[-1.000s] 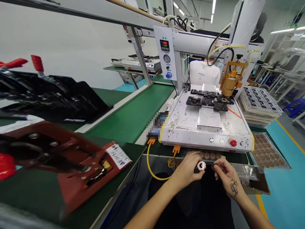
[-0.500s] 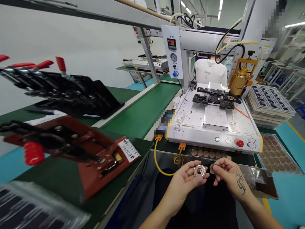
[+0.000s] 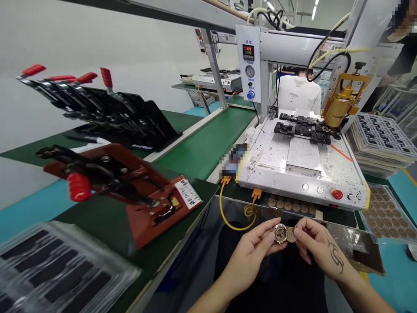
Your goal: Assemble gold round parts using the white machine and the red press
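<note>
A dark green desk [image 3: 104, 226] filled much of the frame's left side in a bright workroom. Nearest, at the lower centre, the left hand [image 3: 249, 256] had its fingers and thumb clasped around a round metal case [image 3: 280, 234]. Just right of it, the right hand [image 3: 316, 248] pinched a brown disc [image 3: 291, 235] between fingers and thumb; the disc sat at the case's edge, though whether they touched I could not tell. At the lower left lay a clear plastic tray [image 3: 65, 269], with a red-brown clamp fixture [image 3: 143, 221] beyond it. Above the hands ran a row of brown discs [image 3: 287, 205], then a white machine [image 3: 270, 169] carrying black jigs [image 3: 309, 130]. Toward the upper right, behind the machine, was a person in a white top [image 3: 298, 93].
</note>
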`<action>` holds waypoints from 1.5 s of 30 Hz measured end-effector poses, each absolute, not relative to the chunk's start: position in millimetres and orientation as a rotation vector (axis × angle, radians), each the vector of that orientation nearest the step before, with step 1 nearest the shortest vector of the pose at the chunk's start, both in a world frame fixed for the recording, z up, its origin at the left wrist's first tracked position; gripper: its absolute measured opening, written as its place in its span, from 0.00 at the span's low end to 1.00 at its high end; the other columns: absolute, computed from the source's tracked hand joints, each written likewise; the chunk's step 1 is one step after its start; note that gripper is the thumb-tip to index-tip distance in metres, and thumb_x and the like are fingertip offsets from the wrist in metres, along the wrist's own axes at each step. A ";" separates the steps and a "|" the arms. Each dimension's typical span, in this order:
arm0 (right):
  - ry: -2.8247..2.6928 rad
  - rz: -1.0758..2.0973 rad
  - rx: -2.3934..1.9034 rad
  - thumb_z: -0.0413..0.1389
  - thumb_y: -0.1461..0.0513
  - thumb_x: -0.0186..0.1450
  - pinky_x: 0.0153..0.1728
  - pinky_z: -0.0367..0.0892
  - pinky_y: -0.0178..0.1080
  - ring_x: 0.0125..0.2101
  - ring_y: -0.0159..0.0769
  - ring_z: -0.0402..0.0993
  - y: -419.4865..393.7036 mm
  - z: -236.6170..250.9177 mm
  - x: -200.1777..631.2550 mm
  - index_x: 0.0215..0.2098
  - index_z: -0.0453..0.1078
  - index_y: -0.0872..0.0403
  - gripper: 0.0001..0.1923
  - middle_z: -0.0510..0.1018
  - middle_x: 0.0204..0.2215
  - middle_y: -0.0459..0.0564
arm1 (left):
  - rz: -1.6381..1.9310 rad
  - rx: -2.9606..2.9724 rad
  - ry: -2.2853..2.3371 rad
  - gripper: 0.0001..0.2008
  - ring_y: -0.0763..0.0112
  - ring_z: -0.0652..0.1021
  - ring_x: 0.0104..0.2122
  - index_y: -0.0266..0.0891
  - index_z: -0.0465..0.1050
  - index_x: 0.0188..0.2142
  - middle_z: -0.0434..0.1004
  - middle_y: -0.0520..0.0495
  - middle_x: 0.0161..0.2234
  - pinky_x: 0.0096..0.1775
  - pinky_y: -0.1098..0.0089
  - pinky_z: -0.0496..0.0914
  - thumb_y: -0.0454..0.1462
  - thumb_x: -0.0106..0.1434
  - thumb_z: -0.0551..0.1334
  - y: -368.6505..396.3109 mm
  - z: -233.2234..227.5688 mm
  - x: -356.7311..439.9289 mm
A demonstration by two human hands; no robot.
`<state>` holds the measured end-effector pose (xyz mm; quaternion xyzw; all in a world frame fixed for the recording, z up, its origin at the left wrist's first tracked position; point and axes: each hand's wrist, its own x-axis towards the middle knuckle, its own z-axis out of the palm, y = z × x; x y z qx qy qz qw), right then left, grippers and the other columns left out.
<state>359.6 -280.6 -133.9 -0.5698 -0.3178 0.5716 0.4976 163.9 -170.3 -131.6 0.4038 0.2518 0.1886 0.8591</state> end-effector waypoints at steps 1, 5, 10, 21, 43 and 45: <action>-0.822 1.334 -1.415 0.58 0.43 0.73 0.23 0.52 0.32 0.22 0.25 0.55 -278.5 -130.8 358.6 0.39 0.61 0.58 0.27 0.63 0.24 0.44 | 0.402 0.851 0.528 0.29 0.59 0.79 0.57 0.35 0.72 0.66 0.77 0.37 0.57 0.61 0.60 0.76 0.48 0.72 0.67 -171.4 -131.1 163.4; -1.094 1.015 -1.465 0.57 0.50 0.76 0.41 0.61 0.35 0.40 0.31 0.63 -272.1 -119.2 351.1 0.38 0.65 0.57 0.19 0.67 0.41 0.51 | 0.437 0.855 0.506 0.26 0.58 0.78 0.58 0.38 0.73 0.65 0.77 0.39 0.58 0.61 0.58 0.76 0.46 0.73 0.66 -176.8 -130.1 162.3; -1.129 1.019 -1.430 0.56 0.52 0.77 0.48 0.66 0.34 0.46 0.31 0.69 -269.0 -110.9 339.0 0.37 0.67 0.56 0.16 0.70 0.45 0.51 | 0.450 0.883 0.489 0.23 0.59 0.78 0.58 0.41 0.74 0.65 0.74 0.40 0.61 0.62 0.60 0.75 0.45 0.74 0.65 -180.8 -128.0 161.5; -1.121 0.967 -1.460 0.56 0.53 0.77 0.48 0.66 0.34 0.45 0.32 0.69 -269.9 -117.7 339.2 0.36 0.67 0.56 0.16 0.71 0.43 0.51 | 0.436 0.957 0.525 0.27 0.55 0.76 0.61 0.38 0.71 0.67 0.70 0.38 0.65 0.64 0.55 0.73 0.48 0.75 0.64 -182.9 -128.6 162.4; -1.291 0.725 -1.403 0.58 0.57 0.76 0.38 0.68 0.33 0.36 0.28 0.70 -244.0 -122.9 332.2 0.45 0.71 0.54 0.08 0.74 0.37 0.48 | 0.514 1.223 0.617 0.36 0.64 0.72 0.64 0.39 0.53 0.69 0.64 0.35 0.67 0.66 0.66 0.67 0.46 0.71 0.67 -155.4 -108.1 154.7; -1.031 1.002 -1.347 0.61 0.48 0.73 0.31 0.66 0.32 0.31 0.27 0.68 -237.8 -120.3 324.1 0.43 0.71 0.58 0.19 0.73 0.35 0.50 | 0.529 1.231 0.671 0.31 0.63 0.78 0.54 0.35 0.63 0.62 0.73 0.36 0.57 0.57 0.65 0.74 0.47 0.67 0.70 -152.9 -103.7 152.6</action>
